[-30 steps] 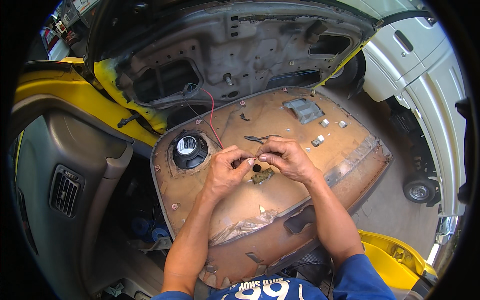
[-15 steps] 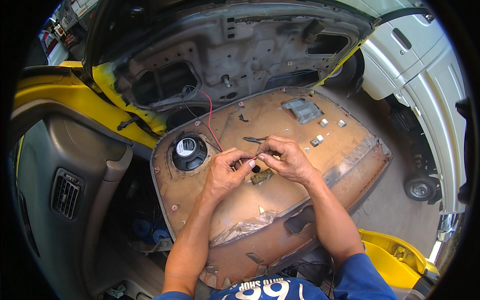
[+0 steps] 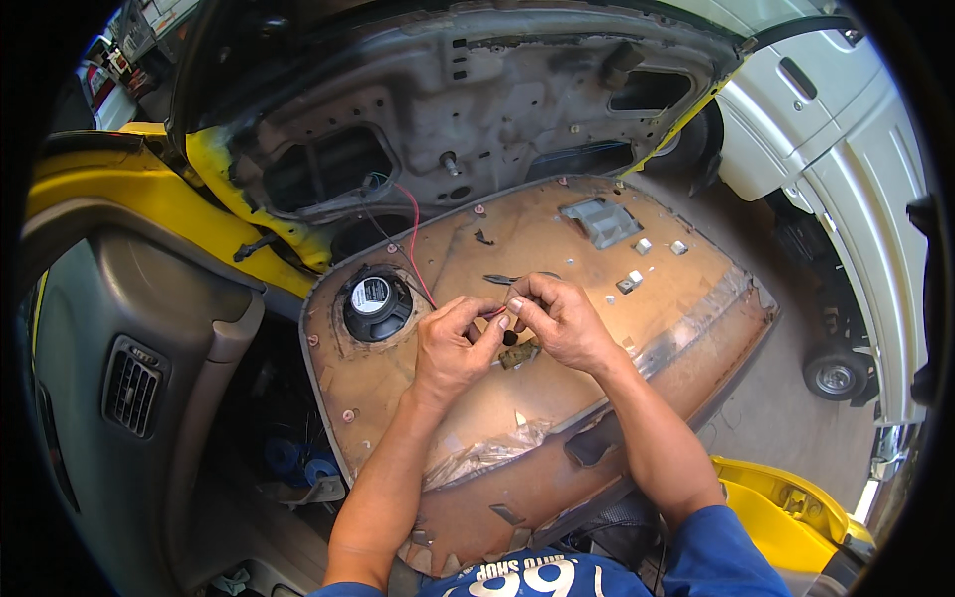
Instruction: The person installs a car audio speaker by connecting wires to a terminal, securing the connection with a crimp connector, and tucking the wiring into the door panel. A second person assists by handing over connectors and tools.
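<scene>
A red wire [image 3: 415, 234] runs from the bare door shell down into my fingers, with a darker wire beside it. My left hand [image 3: 453, 348] is closed, pinching the red wire between thumb and forefinger. Fingertips of my right hand [image 3: 559, 323] meet the left ones, pinched at the wire's end; the tip itself is mostly hidden. Both hands are over a brown door panel [image 3: 477, 403], back side up. A round black speaker [image 3: 380, 323] is set in it, left of my hands. Dark-handled pliers [image 3: 500, 280] lie just beyond my fingers.
The grey and yellow door shell [image 3: 428, 129] stands open behind the panel. Small white clips [image 3: 678, 248] and a grey plastic piece [image 3: 605, 221] are on the panel's far right. A dashboard [image 3: 179, 269] borders the left, a white vehicle [image 3: 846, 209] the right.
Both hands stay together at the wire, with small shifts of the fingers. The red wire's slack has moved slightly to the left.
</scene>
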Motion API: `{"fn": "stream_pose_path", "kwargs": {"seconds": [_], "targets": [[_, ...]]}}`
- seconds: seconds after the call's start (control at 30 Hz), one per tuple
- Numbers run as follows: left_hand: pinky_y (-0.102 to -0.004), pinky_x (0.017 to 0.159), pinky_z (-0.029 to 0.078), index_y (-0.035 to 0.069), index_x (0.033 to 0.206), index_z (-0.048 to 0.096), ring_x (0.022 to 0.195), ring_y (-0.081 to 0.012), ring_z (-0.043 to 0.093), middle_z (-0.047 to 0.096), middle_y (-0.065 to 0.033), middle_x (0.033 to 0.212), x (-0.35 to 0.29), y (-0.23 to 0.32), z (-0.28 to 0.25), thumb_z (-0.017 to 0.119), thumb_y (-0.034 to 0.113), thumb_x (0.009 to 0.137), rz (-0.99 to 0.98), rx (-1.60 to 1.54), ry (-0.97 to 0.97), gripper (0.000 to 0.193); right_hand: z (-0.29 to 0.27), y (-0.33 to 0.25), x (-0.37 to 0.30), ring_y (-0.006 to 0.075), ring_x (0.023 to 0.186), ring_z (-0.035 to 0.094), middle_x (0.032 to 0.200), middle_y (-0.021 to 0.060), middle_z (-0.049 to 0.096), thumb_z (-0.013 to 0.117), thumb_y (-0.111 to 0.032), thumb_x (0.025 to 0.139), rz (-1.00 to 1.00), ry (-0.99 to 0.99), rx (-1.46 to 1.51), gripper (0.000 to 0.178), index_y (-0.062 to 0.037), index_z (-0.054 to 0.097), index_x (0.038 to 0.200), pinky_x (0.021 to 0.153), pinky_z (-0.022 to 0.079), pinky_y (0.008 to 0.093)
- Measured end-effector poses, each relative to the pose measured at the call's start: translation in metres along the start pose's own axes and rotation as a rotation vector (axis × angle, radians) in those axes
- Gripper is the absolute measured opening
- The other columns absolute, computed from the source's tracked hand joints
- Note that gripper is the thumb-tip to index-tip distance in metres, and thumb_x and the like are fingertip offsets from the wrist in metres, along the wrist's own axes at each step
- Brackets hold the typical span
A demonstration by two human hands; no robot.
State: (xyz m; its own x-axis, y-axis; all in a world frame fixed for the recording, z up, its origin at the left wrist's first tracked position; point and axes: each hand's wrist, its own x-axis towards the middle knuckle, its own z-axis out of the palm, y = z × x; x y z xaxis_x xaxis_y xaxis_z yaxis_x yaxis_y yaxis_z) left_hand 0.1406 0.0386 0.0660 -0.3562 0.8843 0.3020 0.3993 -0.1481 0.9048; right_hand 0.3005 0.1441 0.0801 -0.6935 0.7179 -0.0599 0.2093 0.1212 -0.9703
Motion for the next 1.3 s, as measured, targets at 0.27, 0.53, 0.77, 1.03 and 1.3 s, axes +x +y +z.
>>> {"fn": "stream_pose_path", "kwargs": {"seconds": [0.27,0.53,0.77,1.03,1.3], "targets": [[-0.0270,0.050,0.046,-0.004,0.097,0.077,0.055,-0.0109,0.063,0.067,-0.0075,0.077,-0.001,-0.011,-0.002,0.077,0.007,0.092,-0.044,-0.065,-0.066,0.012,-0.014,0.001,0.002,0.0257,0.078,0.068,0.088,0.0145,0.069,0.076,-0.007,0.093,-0.382,-0.038,-0.270,0.015,0.0031,0.070,0.102,0.070,0.054,0.0377],[-0.0337,0.058,0.050,0.001,0.095,0.077,0.062,-0.0246,0.066,0.067,-0.0121,0.078,-0.006,-0.005,0.002,0.076,0.003,0.085,0.172,0.301,-0.001,0.010,0.010,-0.007,-0.001,0.0416,0.087,0.068,0.093,0.0236,0.068,0.067,-0.006,0.099,-0.233,0.028,-0.499,0.010,0.0042,0.063,0.099,0.077,0.053,0.0470],[-0.0362,0.060,0.053,0.001,0.097,0.077,0.066,-0.0266,0.069,0.071,-0.0133,0.082,-0.003,-0.009,0.006,0.077,0.003,0.085,0.147,0.145,0.020,0.012,0.003,-0.003,-0.002,0.0165,0.084,0.074,0.100,0.0104,0.071,0.063,-0.016,0.108,0.345,-0.012,0.098,0.021,0.0049,0.066,0.112,0.073,0.059,0.0313],[-0.0274,0.058,0.053,-0.006,0.098,0.074,0.063,-0.0132,0.069,0.070,-0.0084,0.080,-0.005,-0.022,0.003,0.073,0.008,0.097,-0.072,0.031,-0.118,0.014,-0.013,0.012,-0.002,0.0133,0.085,0.072,0.105,0.0072,0.071,0.069,-0.018,0.105,0.336,0.010,0.462,0.025,0.0045,0.069,0.118,0.078,0.062,0.0273],[-0.0274,0.061,0.054,-0.005,0.102,0.073,0.069,-0.0142,0.073,0.072,-0.0086,0.087,-0.005,-0.019,0.003,0.070,0.011,0.099,-0.318,-0.225,-0.132,0.016,-0.016,0.008,0.000,0.0161,0.093,0.075,0.103,0.0110,0.074,0.070,-0.005,0.101,0.347,0.034,0.443,0.024,0.0071,0.068,0.122,0.089,0.064,0.0302]]}}
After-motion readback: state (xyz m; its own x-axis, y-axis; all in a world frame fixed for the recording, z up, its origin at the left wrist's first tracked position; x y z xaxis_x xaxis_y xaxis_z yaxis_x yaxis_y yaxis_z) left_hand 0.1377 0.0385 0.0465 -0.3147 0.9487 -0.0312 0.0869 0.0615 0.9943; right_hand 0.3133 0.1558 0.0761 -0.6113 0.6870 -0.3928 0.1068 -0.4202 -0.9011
